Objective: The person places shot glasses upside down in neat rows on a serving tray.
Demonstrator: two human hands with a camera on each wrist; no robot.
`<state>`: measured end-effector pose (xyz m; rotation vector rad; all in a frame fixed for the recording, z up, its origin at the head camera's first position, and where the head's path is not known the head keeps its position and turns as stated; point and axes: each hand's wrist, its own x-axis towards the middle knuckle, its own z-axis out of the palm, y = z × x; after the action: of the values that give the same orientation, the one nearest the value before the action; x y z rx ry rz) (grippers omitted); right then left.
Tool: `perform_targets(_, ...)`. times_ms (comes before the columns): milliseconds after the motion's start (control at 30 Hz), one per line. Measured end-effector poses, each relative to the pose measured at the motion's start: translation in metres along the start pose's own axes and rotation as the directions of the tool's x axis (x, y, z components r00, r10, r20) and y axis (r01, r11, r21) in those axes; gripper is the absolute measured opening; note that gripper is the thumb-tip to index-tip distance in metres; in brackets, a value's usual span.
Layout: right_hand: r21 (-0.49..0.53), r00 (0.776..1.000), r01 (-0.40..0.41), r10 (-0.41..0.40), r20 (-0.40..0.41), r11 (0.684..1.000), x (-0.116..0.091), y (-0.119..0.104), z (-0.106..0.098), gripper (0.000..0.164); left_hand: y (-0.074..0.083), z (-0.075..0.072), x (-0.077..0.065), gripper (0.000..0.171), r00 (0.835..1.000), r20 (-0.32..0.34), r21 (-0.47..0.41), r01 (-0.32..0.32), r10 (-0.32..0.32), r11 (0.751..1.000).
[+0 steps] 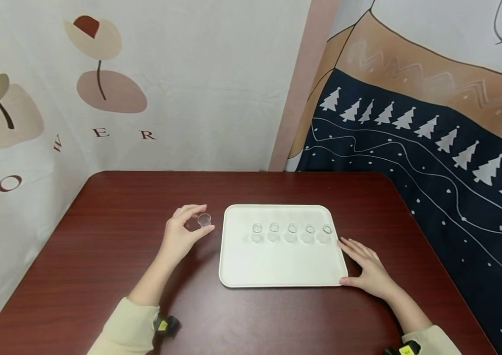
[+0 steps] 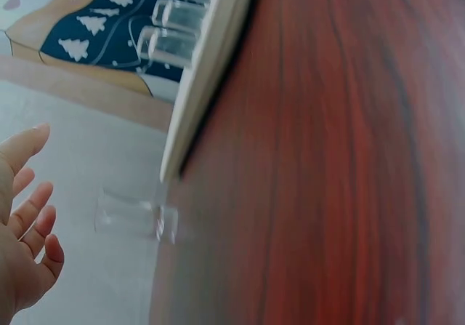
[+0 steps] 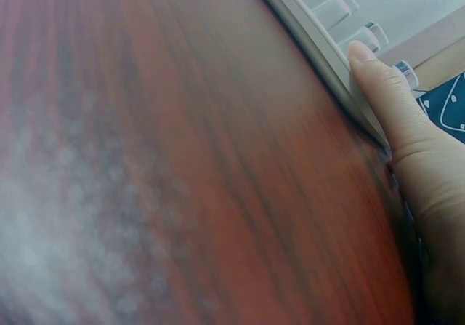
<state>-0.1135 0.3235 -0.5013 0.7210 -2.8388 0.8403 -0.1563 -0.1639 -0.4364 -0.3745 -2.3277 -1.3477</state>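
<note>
A small clear glass (image 1: 204, 220) stands upright on the table to the left of the tray, wide rim up. My left hand (image 1: 184, 228) is around it, thumb and fingers spread; in the left wrist view the fingers are apart from the glass (image 2: 131, 217). Several similar clear glasses (image 1: 292, 233) stand in a row on the white tray (image 1: 277, 268), narrow end up, apparently mouth down. My right hand (image 1: 372, 271) rests at the tray's right edge, with fingers extended along the rim and the thumb (image 3: 385, 85) touching near the front corner.
A dark reddish wooden table (image 1: 144, 187) lies under everything. Behind it hangs a pale cloth (image 1: 215, 98) with printed flowers and letters. Dark blue fabric with white trees (image 1: 410, 148) hangs along the right side.
</note>
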Motion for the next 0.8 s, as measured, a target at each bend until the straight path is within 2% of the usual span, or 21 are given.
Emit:
perform_targets(133, 0.001, 1.0, 0.003, -0.003, -0.001, 1.0, 0.0, 0.0, 0.0, 0.096, -0.013, -0.009, -0.001, 0.053, 0.998, 0.013, 0.001, 0.055, -0.055, 0.998)
perform_targets(300, -0.004, 1.0, 0.004, -0.004, 0.0, 1.0, 0.0, 0.0, 0.0, 0.096, -0.031, -0.013, -0.002, 0.056, 0.992, 0.065, -0.007, 0.108, -0.107, 0.994)
perform_targets(433, 0.0, 1.0, 0.001, -0.001, 0.001, 1.0, 0.001, 0.001, 0.001, 0.096, -0.044, -0.011, -0.002, 0.057, 0.982, 0.12, -0.002, 0.144, -0.143, 0.99)
perform_targets(600, -0.006, 1.0, 0.006, -0.006, -0.008, 1.0, 0.001, 0.002, 0.002, 0.094, -0.053, -0.007, -0.004, 0.057, 0.961, 0.189, 0.031, 0.197, -0.199, 0.98)
perform_targets(700, -0.009, 1.0, 0.01, -0.01, -0.009, 1.0, 0.001, 0.002, 0.002, 0.094, -0.056, -0.004, -0.004, 0.055, 0.952, 0.208, 0.051, 0.218, -0.224, 0.975)
perform_targets(800, -0.014, 1.0, 0.018, -0.018, -0.014, 1.0, 0.001, 0.003, 0.002, 0.094, -0.058, -0.001, -0.004, 0.053, 0.95, 0.211, 0.072, 0.221, -0.231, 0.973)
